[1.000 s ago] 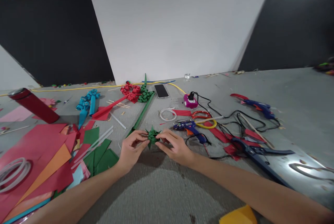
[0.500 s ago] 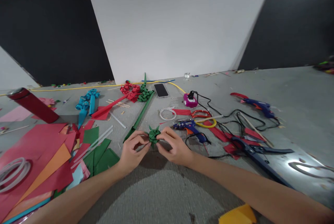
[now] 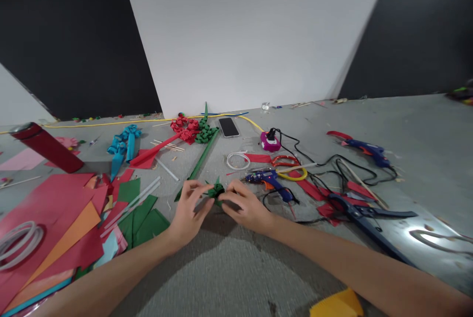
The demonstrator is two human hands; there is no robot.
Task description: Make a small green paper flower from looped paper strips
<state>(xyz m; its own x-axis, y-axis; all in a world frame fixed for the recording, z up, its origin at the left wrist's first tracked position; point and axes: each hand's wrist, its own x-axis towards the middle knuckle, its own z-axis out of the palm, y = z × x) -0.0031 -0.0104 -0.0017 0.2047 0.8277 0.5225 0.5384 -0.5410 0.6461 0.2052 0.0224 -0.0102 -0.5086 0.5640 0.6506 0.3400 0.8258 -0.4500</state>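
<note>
A small folded green paper piece (image 3: 215, 190) with pointed tips is held up between my two hands, above the grey floor. My left hand (image 3: 192, 205) pinches its left side with thumb and fingers. On the other side, my right hand (image 3: 244, 205) grips its right edge between fingertips and thumb. A dark hollow shows in the piece near the right fingertips. Just behind my left hand lies a long green paper strip (image 3: 202, 159). The blue glue gun (image 3: 271, 178) rests to the right of my right hand.
Red and green paper sheets (image 3: 79, 194) spread on the left beside a red bottle (image 3: 51, 148). Woven red (image 3: 185, 129) and blue (image 3: 123, 144) paper pieces lie farther back. A phone (image 3: 228, 127), purple power socket (image 3: 270, 141), cables, another glue gun (image 3: 369, 151) and a dark-handled cutter (image 3: 360, 213) are around.
The green paper piece has been tilted and shifted slightly left between my fingers. The left fingers have lifted and bent a little more; the right hand stays nearly in place.
</note>
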